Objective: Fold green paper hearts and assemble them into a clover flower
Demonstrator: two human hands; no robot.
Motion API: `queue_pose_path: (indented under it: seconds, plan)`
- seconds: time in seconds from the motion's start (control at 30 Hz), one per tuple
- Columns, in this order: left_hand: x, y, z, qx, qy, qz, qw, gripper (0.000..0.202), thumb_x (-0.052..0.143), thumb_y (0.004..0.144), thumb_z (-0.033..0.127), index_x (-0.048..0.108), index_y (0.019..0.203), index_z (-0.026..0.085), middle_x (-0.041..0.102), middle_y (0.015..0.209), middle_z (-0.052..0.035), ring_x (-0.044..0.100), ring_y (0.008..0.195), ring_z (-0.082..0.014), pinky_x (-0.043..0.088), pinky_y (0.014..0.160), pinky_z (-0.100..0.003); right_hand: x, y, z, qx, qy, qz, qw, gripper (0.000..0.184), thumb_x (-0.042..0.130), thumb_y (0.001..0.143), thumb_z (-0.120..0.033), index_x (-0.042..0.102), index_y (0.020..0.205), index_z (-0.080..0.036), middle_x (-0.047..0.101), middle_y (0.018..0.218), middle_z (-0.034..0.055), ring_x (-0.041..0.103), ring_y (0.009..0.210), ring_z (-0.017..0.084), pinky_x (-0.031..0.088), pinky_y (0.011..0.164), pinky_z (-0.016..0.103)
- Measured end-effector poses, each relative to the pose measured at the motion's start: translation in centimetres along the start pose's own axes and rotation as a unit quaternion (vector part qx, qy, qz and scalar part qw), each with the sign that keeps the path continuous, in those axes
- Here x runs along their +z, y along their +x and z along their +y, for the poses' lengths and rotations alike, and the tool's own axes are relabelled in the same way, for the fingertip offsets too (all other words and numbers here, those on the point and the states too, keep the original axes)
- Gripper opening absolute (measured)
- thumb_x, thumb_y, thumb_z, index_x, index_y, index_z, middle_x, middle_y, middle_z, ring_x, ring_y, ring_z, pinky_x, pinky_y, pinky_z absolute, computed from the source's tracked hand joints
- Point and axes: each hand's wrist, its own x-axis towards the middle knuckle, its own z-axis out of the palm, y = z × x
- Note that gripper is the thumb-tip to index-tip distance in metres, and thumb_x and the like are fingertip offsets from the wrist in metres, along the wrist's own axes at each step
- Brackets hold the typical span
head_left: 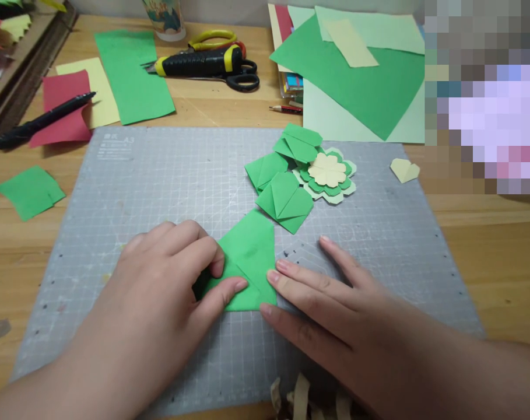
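A partly folded sheet of green paper [252, 248] lies on the grey cutting mat [168, 163]. My left hand [164, 286] is closed on its left side, the thumb pressing on top and the fingers curled at the edge. At the paper's right edge my right hand [321, 297] lies flat with fingers stretched out, thumb and fingertips touching the edge. Just beyond sit several folded green paper pieces, the nearest being a heart-like fold [285, 201]. Beside them rests a layered paper flower [327, 170] with a cream top.
A cream paper heart [404, 170] is at the mat's right. Scissors [242, 76] and a black-yellow cutter [199, 62] lie at the back, near green paper [136, 79]. A black pen [46, 119] crosses red paper [67, 96]. Paper sheets [356, 76] are stacked back right.
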Motion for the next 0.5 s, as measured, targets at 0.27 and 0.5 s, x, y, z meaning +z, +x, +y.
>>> queue_pose_path:
  seconds: [0.27,0.5]
  plan:
    - [-0.02,0.07,-0.11,0.004,-0.006,0.003,1.0,0.024,0.06,0.087,0.038,0.054,0.07,0.022,0.056,0.074,-0.0011,0.05,0.071,-0.0221,0.035,0.065,-0.038,-0.02,-0.01,-0.04,0.002,-0.001,0.001,1.0,0.047,0.037,0.093,-0.023,0.057,0.135,-0.019,0.058,0.139,0.0099,0.045,0.135,0.03,0.03,0.115,0.06]
    - [-0.02,0.17,-0.06,0.001,-0.01,0.006,1.0,0.023,0.061,0.087,0.038,0.054,0.071,0.022,0.055,0.074,-0.001,0.049,0.072,-0.0217,0.035,0.066,-0.038,-0.16,-0.05,0.06,0.008,0.014,0.002,1.0,0.045,0.04,0.093,-0.024,0.058,0.134,-0.019,0.058,0.139,0.01,0.046,0.134,0.03,0.032,0.114,0.06]
